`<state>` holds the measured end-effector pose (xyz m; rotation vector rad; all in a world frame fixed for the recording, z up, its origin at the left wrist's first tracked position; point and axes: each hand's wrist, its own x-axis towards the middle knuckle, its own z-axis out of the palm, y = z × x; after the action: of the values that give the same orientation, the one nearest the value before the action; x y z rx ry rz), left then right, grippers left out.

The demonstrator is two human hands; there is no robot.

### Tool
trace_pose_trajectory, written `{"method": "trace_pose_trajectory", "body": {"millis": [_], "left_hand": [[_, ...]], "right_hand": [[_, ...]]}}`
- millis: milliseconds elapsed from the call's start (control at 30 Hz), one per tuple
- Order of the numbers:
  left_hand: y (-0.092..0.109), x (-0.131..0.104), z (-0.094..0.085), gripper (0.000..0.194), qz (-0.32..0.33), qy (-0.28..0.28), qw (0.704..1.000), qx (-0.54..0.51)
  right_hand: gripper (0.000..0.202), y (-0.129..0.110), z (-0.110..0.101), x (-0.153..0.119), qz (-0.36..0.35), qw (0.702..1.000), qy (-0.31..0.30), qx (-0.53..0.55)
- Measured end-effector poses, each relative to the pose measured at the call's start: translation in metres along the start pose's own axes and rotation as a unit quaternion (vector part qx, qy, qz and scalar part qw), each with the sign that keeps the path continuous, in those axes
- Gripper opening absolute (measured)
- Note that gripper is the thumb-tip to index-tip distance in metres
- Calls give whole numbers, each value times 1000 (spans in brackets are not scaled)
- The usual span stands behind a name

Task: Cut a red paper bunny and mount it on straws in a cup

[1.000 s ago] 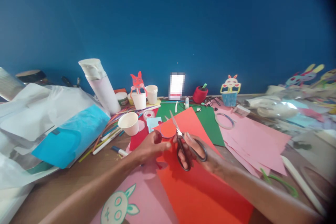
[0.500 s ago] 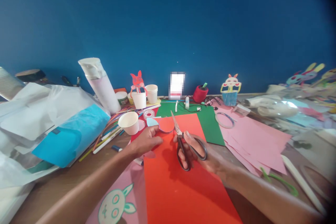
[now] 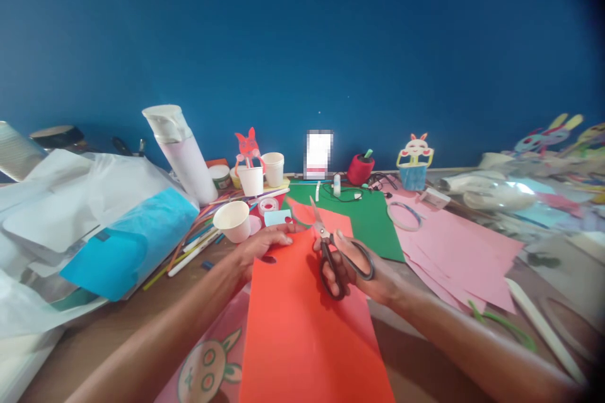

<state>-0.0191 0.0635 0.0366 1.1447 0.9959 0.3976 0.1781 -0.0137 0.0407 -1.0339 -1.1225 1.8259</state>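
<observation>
My right hand (image 3: 347,261) grips black-handled scissors (image 3: 325,249), fingers through the loops and blades pointing away from me. The blades are parted at the far end of a red-orange sheet of paper (image 3: 312,321), beside a cut edge. My left hand (image 3: 265,245) pinches the sheet near its upper left corner, thumb on top and the other fingers mostly hidden under it. A small hole shows in the paper just below that thumb. Under the sheet's left side lies a pink paper with a bunny face (image 3: 208,362) drawn on it.
A white paper cup (image 3: 231,220) and a tape roll (image 3: 268,205) stand beyond my left hand. Green paper (image 3: 378,220) lies ahead, pink sheets (image 3: 454,252) to the right. Pens and sticks lie left, near a white bottle (image 3: 182,154). Decorated cups stand along the blue wall.
The red-orange sheet has been lifted and shifted left, and its cut strip has bent up at the far end. My left hand has moved slightly left and down. The scissors stay nearly in place.
</observation>
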Motion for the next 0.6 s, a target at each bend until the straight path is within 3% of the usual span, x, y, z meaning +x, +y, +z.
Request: {"method": "trace_pose_trajectory", "body": {"millis": [200,333,600], "left_hand": [[3,-1,0,47,-8,-5,999,32],[-4,-1,-5,45,-27,13,996,88],[-16,-2,-6,40,-43,11,995,93]], "right_hand": [[60,5,-2,3,2,1000,-7,-11],[53,16,0,6,-4,999,-2,-38],[46,39,4,11,-9,996,4,-85]]}}
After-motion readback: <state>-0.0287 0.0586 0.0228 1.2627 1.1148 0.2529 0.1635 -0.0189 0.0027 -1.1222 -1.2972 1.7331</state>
